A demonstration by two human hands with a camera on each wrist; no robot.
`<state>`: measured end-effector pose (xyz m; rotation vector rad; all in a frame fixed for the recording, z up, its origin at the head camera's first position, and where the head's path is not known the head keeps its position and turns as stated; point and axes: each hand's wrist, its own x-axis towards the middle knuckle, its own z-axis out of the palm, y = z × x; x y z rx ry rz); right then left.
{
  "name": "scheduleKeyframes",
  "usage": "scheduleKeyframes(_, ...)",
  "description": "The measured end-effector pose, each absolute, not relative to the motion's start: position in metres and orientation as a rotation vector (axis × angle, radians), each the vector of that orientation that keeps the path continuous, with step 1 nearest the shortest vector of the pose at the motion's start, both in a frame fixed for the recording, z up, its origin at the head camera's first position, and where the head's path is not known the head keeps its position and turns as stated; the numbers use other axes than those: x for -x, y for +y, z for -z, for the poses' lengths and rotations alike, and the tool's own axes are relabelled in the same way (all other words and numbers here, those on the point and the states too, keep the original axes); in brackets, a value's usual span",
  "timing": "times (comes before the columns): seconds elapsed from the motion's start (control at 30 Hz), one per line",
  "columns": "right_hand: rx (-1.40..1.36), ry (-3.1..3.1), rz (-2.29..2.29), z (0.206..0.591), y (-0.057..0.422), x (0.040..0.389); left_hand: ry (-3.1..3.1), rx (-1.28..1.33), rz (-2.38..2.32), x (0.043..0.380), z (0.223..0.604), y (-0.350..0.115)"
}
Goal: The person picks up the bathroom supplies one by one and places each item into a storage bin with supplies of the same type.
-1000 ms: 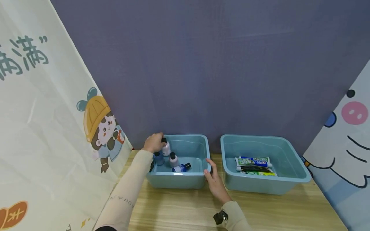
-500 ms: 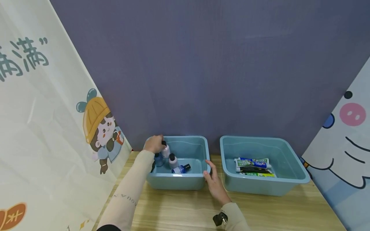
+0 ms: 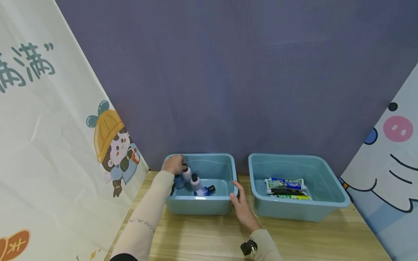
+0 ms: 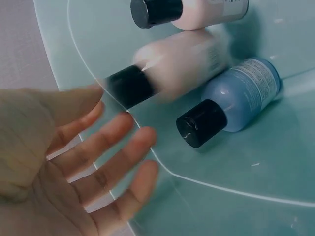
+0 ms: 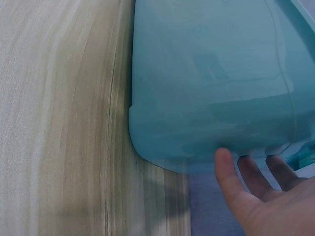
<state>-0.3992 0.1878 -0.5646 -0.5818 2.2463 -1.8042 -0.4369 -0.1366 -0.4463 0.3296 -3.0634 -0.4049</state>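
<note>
In the left blue-green plastic bin (image 3: 200, 206) are several small bottles with black caps. My left hand (image 3: 174, 164) reaches over its back left corner. In the left wrist view that hand's fingers are spread, with the thumb tip right at the cap of a blurred pale pink bottle (image 4: 182, 64). On either side of it are a blue bottle (image 4: 241, 93) and a second pale pink bottle (image 4: 209, 11). A dark blue bottle (image 3: 203, 191) lies on its side near the front. My right hand (image 3: 243, 209) touches the outside of the bin's front right corner with its fingertips.
A second blue-green bin (image 3: 294, 208) stands close on the right, with several toothpaste tubes (image 3: 287, 183) inside. Both bins sit on a wood-grain table (image 3: 196, 235). A dark fabric panel (image 3: 209, 79) rises behind them, and printed sheets flank both sides.
The pale pink bottle under my left hand has come down lower in the bin, and the fingers have let go of it. My right hand has stayed at the corner.
</note>
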Motion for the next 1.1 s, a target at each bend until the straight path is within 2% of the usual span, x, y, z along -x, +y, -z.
scheduleKeyframes(0.47,0.58,2.224,1.82,0.564,0.187,0.4,-3.087,-0.332,0.409,0.434,0.442,-0.139)
scheduleKeyframes(1.1,0.57,2.227,1.808,0.566,0.187,0.4,-3.134,-0.317,0.452,0.41,0.42,-0.143)
